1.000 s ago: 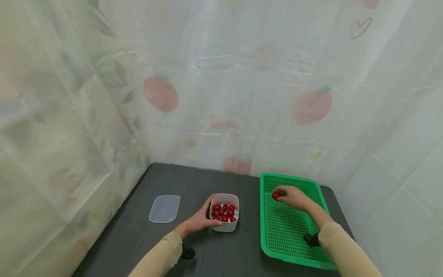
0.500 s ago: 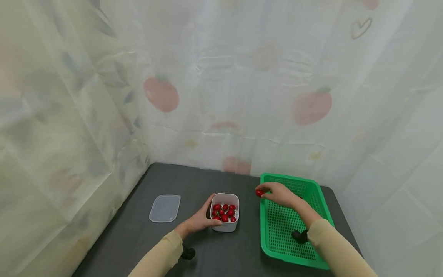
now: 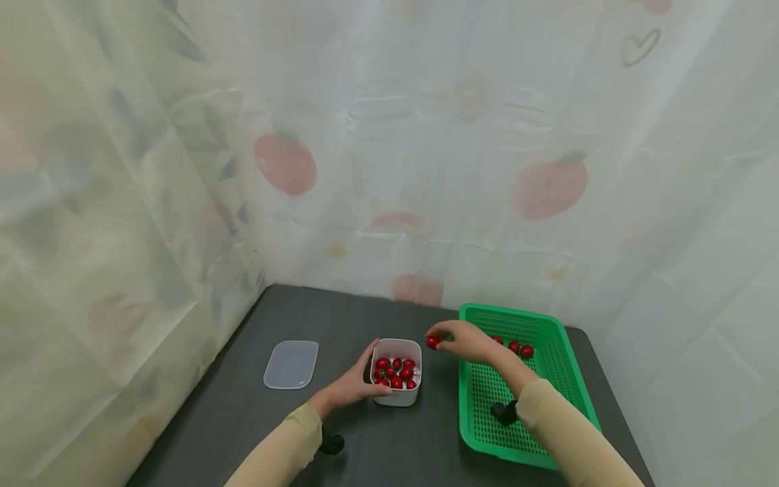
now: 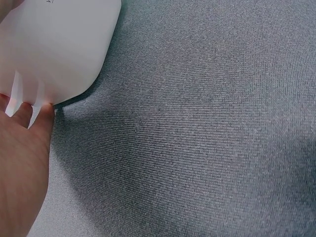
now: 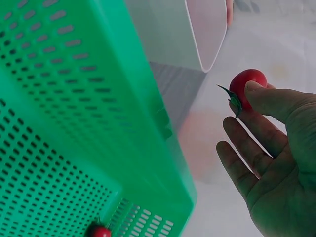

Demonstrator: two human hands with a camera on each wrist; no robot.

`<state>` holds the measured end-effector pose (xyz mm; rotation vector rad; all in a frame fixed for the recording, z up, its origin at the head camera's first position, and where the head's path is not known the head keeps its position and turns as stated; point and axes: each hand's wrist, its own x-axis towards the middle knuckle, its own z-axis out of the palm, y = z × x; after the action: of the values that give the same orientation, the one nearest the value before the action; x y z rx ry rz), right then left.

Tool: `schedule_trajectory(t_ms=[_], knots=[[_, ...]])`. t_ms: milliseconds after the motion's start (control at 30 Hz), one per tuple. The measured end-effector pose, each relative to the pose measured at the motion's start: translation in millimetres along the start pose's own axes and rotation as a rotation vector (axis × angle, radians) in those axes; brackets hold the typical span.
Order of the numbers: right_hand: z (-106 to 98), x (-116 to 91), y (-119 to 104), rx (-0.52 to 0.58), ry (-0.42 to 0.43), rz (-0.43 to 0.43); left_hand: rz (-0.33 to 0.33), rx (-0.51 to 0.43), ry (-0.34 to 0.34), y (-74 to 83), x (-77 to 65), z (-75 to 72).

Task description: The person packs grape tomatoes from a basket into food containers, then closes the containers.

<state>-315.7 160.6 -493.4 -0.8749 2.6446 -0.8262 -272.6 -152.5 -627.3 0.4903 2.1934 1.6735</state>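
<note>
A small white box [image 3: 395, 398] stands on the table, holding several cherry tomatoes [image 3: 397, 382]. My left hand [image 3: 351, 387] grips it from the left, its thumb along the near rim; in the left wrist view, fingertips [image 4: 46, 109] touch the white wall. To the right of the box and above the table, my right hand [image 3: 467, 341] pinches one cherry tomato [image 5: 245, 85] with a green stem between thumb and finger. The other fingers of that hand are spread loosely in the right wrist view.
A green perforated basket [image 3: 465, 406] stands on the right, with several cherry tomatoes [image 3: 527, 352] toward its far side. A translucent square lid [image 3: 291, 365] lies on the dark table [image 3: 341, 311] at the left. Printed curtains [image 3: 389, 169] enclose the table's back and sides.
My right hand has carried its cherry tomato leftward from over the green basket, past its rim, toward the white box. Tomatoes in the basket have come into view. The left hand stays in place.
</note>
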Motion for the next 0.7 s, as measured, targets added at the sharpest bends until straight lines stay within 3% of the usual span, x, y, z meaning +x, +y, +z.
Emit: schedule_trajectory(t_ms=[700], knots=[[25.1,33.1,-24.1,-0.088,-0.097,-0.105,0.005,-0.008,-0.015,-1.7,0.2,-0.5]])
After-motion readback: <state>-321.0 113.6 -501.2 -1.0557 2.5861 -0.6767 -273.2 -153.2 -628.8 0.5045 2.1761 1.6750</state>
